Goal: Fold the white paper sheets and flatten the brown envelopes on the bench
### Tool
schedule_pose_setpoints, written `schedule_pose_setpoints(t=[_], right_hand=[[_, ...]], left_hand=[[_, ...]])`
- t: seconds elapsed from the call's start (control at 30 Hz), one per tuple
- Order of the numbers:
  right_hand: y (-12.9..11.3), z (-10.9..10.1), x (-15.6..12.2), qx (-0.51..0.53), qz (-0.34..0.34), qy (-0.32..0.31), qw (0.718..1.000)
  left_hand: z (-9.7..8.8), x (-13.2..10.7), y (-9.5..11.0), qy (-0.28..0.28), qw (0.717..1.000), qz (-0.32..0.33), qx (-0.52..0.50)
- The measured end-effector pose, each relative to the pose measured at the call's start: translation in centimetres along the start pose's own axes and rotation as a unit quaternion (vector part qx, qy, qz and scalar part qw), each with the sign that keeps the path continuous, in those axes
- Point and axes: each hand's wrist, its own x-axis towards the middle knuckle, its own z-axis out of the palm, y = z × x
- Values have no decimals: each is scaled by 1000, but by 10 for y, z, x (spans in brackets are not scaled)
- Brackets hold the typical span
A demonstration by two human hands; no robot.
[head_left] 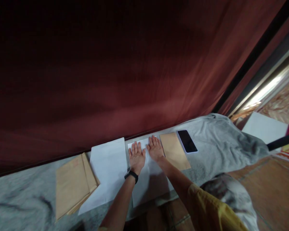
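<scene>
Red curtain (135, 112) behind grey cloth (212, 144), w/ white paper (108, 173) & sheet (142, 189) flat on top.
Sheet: just R of paper, long axis running from wearer twd curtain, far end slightly L; brown envelopes (72, 184) overlap paper's L side, single envelope (174, 150) R of sheet; L hand (137, 157) & R hand (155, 149) outspread palm-down on sheet's far half, grasping nothing; phone (187, 141) beside single envelope; watch (132, 175) on L wrist.

Grey cloth (212, 144) carries stacked brown envelopes (72, 184); white papers (108, 173); another envelope (174, 150); a phone (187, 141).
</scene>
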Motion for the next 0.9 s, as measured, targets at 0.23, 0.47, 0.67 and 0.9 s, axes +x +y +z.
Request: schedule_pose_setpoints(t=[0.23, 0.47, 0.67, 0.9], right_hand=[[-5, -7, -10, 25, 13, 4, 1000], [-29, -40, -120, 40, -76, -16, 996], [-18, -79, -181, 16, -106, 8, 994], [-8, -83, -192, 13, -114, 20, 993]], left_hand=[[-3, 0, 3, -14, 1000, -12, 0], [-2, -1, 2, -16, 1000, -6, -7], [-11, 3, -2, -20, 999, 5, -28], [-25, -60, 7, -20, 988, 131, -80]])
